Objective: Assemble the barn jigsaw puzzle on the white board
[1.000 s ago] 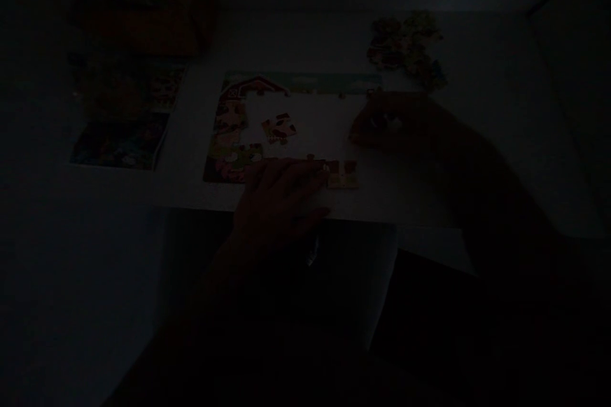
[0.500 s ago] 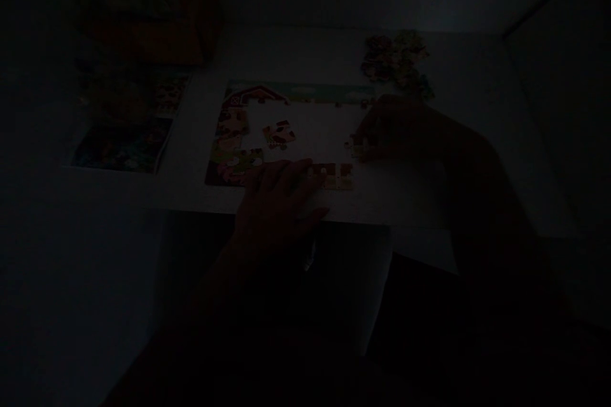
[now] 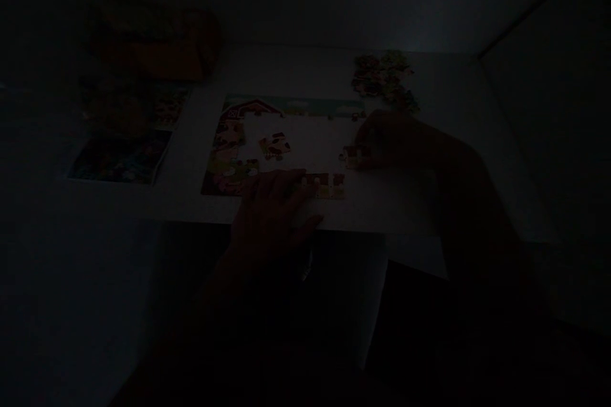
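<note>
Right hand (image 3: 396, 138)'s got one brownish piece (image 3: 356, 158) pinched in its fingers, right side of one half-done puzzle (image 3: 296, 105); left hand (image 3: 268, 211)'s over the near edge, fingers loosely spread. One cow-spotted piece (image 3: 277, 145) inside.

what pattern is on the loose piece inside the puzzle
The loose piece is mostly pale with dark patches; head view.

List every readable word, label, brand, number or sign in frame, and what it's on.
None readable; the picture is very dark.
Partly built puzzle: printed pictures, no lettering visible.
Printed sheet, orange object: too dark to tell if they bear text.
</note>
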A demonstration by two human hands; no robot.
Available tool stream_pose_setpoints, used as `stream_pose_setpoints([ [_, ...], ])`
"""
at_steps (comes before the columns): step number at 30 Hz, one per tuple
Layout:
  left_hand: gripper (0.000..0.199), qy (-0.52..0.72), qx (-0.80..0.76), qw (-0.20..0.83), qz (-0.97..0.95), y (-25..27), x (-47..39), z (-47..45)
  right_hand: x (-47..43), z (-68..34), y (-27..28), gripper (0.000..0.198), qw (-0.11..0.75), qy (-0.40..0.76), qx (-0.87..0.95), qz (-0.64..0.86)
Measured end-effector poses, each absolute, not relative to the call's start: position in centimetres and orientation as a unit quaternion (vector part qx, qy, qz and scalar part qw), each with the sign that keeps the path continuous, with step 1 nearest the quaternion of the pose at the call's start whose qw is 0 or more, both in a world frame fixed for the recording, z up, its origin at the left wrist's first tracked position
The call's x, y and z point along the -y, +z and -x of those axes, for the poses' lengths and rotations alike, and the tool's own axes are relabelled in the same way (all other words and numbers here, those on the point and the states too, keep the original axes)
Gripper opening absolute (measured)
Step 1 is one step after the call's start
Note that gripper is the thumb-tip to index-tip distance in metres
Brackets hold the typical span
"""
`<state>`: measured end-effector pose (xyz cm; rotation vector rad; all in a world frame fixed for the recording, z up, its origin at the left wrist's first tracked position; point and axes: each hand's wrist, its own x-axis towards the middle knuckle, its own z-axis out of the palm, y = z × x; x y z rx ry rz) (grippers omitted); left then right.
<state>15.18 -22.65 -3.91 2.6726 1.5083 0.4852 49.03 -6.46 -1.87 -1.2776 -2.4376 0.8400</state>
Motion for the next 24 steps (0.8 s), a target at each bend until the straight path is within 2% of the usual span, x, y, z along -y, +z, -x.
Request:
stream_pose_setpoints([
  [8, 0.062, 0.156, -0.49, 0.029, -0.857, -3.9, 22.5, -15.3, 7.1, -48.9, -0.9, 0.049, 0.112, 0.273, 0.85, 0.437],
  [14, 0.062, 0.163, -0.487, 0.028, -0.858, -4.0, 22.4, -15.0, 9.3, -48.4, -0.6, 0.051, 0.124, 0.281, 0.847, 0.434],
  [17, 0.061, 0.169, -0.474, 0.035, -0.863, -3.9, 22.5, -15.3, 11.8, -48.6, -1.4, 0.045, 0.118, 0.252, 0.848, 0.451],
  [24, 0.073, 0.148, -0.433, 0.052, -0.888, -3.7, 22.6, -18.3, 16.1, -48.9, -2.5, 0.04, 0.174, 0.229, 0.842, 0.456],
])
